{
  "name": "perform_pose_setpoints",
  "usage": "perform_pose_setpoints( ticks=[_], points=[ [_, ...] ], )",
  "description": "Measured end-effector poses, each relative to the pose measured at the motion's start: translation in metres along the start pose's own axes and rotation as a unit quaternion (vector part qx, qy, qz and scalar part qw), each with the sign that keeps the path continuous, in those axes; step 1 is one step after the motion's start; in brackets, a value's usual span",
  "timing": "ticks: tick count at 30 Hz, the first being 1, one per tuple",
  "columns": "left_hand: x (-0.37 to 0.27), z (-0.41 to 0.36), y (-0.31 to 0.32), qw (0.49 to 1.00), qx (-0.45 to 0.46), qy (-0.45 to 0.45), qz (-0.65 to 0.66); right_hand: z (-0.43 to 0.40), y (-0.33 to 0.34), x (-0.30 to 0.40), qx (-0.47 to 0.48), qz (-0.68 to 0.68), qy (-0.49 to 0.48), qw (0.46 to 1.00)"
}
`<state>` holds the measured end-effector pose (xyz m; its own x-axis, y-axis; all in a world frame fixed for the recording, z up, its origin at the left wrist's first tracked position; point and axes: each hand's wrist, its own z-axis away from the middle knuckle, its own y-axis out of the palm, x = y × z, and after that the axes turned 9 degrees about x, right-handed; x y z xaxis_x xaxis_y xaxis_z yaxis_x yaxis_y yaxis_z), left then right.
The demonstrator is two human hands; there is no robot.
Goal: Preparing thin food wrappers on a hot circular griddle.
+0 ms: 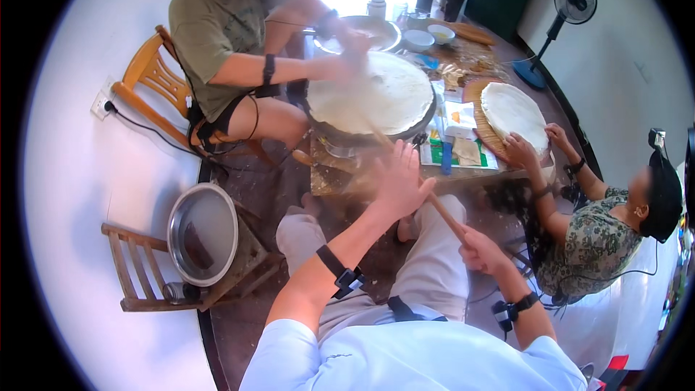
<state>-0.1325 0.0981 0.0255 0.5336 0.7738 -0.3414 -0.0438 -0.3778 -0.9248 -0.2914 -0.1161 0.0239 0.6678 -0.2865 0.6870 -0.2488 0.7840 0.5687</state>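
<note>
A wooden stick [445, 213] slants from my lap side up towards the large round griddle [374, 133]. Its lower end is gripped in my right hand [482, 250]. My left hand [400, 184] lies across the stick's middle with fingers stretched out, and part of the stick is hidden behind it. Whether the palm presses on the stick, I cannot tell. A broad pale flatbread or sheet of batter [393, 92] covers the griddle. The stick's far end is blurred over it, near the blurred hands [342, 62] of a person seated at the left.
At the right, another person's hands [524, 149] touch a pale round sheet [513, 111] on a woven mat [475, 98]. A blue-handled tool [446, 157] and packets lie on the wooden table [331, 176]. A metal basin [203, 236] rests on a chair. A fan [575, 0] stands back right.
</note>
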Motion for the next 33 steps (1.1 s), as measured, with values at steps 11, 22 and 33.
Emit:
perform_pose_setpoints(
  ticks=[11,22,33],
  points=[
    [-0.001,-0.104,0.056,0.996,0.063,0.053,0.025,-0.043,-0.056,0.02,-0.281,0.532,-0.251,0.758],
    [0.024,-0.064,0.042,0.996,0.08,0.01,0.029,-0.041,-0.007,0.03,-0.241,0.459,-0.068,0.853],
    [0.073,0.001,0.023,0.999,-0.025,-0.022,0.014,-0.07,0.038,0.001,-0.171,0.523,-0.14,0.823]
  ],
)
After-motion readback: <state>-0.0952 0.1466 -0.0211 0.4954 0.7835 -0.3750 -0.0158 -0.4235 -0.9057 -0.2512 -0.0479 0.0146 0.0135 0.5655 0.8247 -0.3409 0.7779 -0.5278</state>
